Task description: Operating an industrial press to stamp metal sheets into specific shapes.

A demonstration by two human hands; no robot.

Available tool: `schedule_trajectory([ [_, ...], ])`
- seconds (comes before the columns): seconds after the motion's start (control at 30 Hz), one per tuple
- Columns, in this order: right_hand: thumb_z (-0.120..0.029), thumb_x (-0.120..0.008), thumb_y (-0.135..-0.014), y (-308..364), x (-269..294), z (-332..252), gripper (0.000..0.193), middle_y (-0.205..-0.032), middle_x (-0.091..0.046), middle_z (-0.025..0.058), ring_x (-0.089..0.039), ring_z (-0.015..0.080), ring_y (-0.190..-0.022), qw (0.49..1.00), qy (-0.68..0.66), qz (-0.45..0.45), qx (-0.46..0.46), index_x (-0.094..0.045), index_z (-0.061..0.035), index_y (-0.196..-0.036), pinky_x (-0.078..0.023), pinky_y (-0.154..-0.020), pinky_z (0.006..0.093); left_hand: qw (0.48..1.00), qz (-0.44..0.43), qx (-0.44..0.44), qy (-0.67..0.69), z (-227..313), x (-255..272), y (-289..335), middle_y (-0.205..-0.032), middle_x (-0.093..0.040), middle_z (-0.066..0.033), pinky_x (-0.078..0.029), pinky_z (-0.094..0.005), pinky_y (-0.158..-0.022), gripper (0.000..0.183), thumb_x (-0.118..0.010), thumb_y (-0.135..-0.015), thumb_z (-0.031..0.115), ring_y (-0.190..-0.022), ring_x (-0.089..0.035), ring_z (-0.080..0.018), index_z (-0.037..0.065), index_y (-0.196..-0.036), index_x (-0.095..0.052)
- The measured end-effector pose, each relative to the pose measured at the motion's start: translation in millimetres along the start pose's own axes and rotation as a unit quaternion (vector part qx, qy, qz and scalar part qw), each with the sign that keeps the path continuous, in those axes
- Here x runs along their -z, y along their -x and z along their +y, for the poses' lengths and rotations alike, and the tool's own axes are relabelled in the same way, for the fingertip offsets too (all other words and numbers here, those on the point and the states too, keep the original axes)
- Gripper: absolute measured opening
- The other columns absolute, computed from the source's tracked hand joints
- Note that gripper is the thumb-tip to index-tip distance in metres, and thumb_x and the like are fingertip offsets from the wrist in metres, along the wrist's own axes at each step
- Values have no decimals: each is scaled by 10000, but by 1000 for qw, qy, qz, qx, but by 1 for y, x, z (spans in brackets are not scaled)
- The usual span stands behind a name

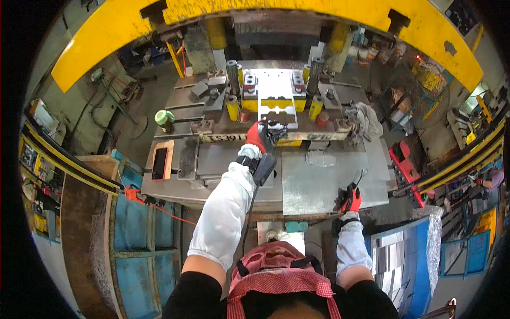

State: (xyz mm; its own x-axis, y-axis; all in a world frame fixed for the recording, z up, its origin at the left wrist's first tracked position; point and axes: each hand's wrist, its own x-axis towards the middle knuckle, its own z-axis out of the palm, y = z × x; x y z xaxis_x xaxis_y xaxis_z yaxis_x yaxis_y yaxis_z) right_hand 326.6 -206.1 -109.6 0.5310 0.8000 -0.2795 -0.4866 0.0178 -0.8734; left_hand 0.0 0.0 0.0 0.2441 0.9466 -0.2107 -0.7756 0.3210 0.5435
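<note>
My left hand [265,135], in a red and black work glove, reaches forward to the press die. Its curled fingers close on the near edge of a bright metal sheet [276,90], which lies between the die's yellow blocks [250,106]. The glove hides the exact contact. Farther right and nearer to me, my right hand [349,199], gloved alike, is closed around a thin metal rod [362,176] with a small looped tip. That hand is over the right front of a flat metal plate [313,186]. White sleeves cover both forearms.
A phone [159,164] lies on the bench's left side, and a green-lidded bottle [164,119] stands behind it. Grey rags [365,121] hang right of the die. Upright posts [232,77] flank the die, under a yellow press frame [297,7]. A red stand [406,167] is at right.
</note>
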Motion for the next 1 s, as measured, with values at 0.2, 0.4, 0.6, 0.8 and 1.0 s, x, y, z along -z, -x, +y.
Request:
schedule_trajectory([
  [0.2, -61, -610, -777, 24, -72, -37, 553, -874, -595, 62, -518, 110, -626, 969, 128, -141, 160, -392, -77, -1285, -438, -556, 248, 999, 6, 25, 33, -4, -22, 11, -939, -598, -205, -520, -466, -781, 370, -363, -938, 289, -818, -620, -366, -44, -1042, -487],
  [0.4, -141, -629, -786, -58, -253, -92, 357, -826, -581, 22, -518, 92, -719, 866, 244, -402, 170, -529, -45, -1115, -451, -671, 259, 999, -24, 28, 24, -11, -10, -2, -951, -606, -236, -523, -438, -790, 390, -375, -934, 294, -832, -620, -367, -46, -1080, -499],
  [0.6, -201, -617, -806, -169, -309, -90, 186, -549, -538, 24, -475, 102, -457, 852, 234, -465, 56, -604, -68, -677, -361, -440, 255, 993, -99, 58, 32, -20, -25, -5, -976, -607, -228, -518, -431, -793, 386, -373, -935, 290, -860, -620, -346, -38, -1095, -500],
  [0.8, -110, -597, -803, 5, -194, -135, 478, -748, -532, -22, -432, 40, -542, 913, 115, -390, 8, -456, -35, -1253, -341, -459, 192, 661, -53, -250, -706, 19, 33, 141, -745, -656, -112, -466, -390, -776, 215, -549, -812, 180, -772, -631, -254, 37, -938, -649],
  [1.0, -54, -578, -764, 39, -48, -108, 534, -862, -621, 60, -470, 53, -553, 930, 190, -298, -97, -425, -19, -1275, -358, -473, 175, 695, 77, -28, -715, 47, 218, 368, -815, -634, -105, -434, -418, -801, 443, -529, -754, 176, -768, -594, -279, 53, -1179, -548],
])
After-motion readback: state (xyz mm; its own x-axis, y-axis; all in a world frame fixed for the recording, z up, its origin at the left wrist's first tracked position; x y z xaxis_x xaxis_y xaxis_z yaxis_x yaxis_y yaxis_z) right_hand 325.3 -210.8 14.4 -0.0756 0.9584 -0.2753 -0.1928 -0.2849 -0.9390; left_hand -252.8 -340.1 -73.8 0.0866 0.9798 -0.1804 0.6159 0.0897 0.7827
